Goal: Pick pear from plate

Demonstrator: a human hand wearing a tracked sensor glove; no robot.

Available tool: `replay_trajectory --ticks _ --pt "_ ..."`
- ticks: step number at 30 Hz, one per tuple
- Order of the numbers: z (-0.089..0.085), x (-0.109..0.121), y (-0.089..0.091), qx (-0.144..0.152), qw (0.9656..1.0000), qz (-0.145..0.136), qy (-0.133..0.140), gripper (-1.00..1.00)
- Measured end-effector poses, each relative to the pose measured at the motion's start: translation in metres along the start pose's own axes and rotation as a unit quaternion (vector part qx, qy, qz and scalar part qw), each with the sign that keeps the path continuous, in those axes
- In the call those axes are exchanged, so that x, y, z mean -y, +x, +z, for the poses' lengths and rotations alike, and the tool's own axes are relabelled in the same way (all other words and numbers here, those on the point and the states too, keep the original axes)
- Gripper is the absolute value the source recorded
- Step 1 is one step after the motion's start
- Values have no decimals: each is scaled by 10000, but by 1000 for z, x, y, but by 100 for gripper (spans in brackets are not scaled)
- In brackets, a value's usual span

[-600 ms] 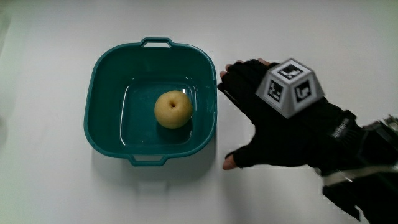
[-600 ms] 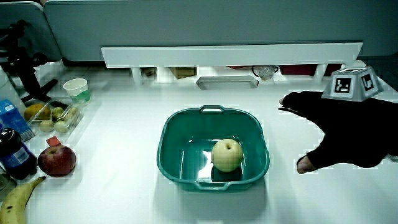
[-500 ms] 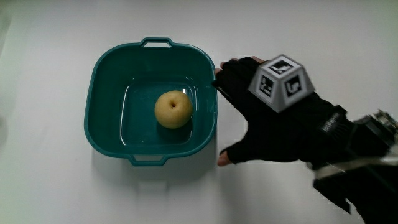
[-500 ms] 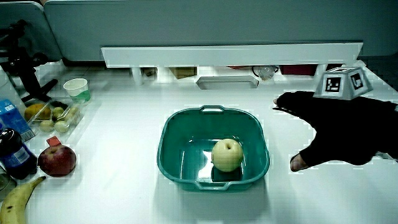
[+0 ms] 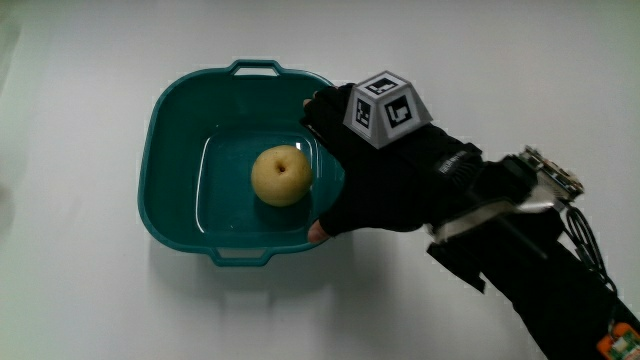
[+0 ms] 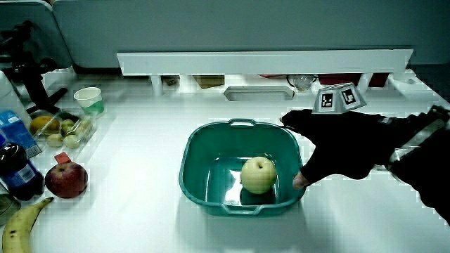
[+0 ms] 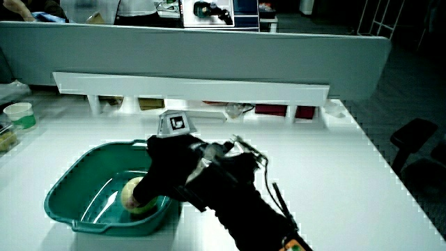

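The pear (image 5: pixel 280 175) is sitting in the middle of a teal basin (image 5: pixel 170 120) on the bench. The hand (image 5: pixel 385 175) is hovering over the basin's rim just beside the pear, fingers spread, holding nothing.

Spread hand (image 7: pixel 167 167) over pear (image 7: pixel 132 196) in basin (image 7: pixel 70 202)

The pear (image 5: pixel 280 175) sits in the middle of the basin (image 5: pixel 170 120), which stands mid-table (image 5: pixel 90 300). The hand (image 5: pixel 385 180) hangs over the basin's rim, just beside the pear, fingers spread. An apple (image 6: pixel 66 180), banana (image 6: pixel 21 225) and bottle (image 6: pixel 15 172) lie together at the table's edge, well apart from the basin.
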Motion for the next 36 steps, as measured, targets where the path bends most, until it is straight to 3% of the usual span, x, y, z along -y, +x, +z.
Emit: replay_trajectory --ticks 5,11,17,20,23,25,27,29,36 --pt "1 -13 -9 26 9999 91 -45 0" --pt "-11 -37 -7 7 9996 -42 -282 0" --pt "-18 -52 -6 -49 9992 -159 -353 0" --pt "-19 -54 -8 -57 9994 -49 -333 0" --pt "-26 -64 -6 -5 9985 -222 -498 0" --pt "-26 -65 -8 -35 9989 -145 -437 0" --pt "-30 -68 -9 -18 9983 -142 -572 0" --pt "-31 -72 -9 60 9979 -292 -579 0" --pt "-31 -76 -14 134 9985 -320 -426 0"
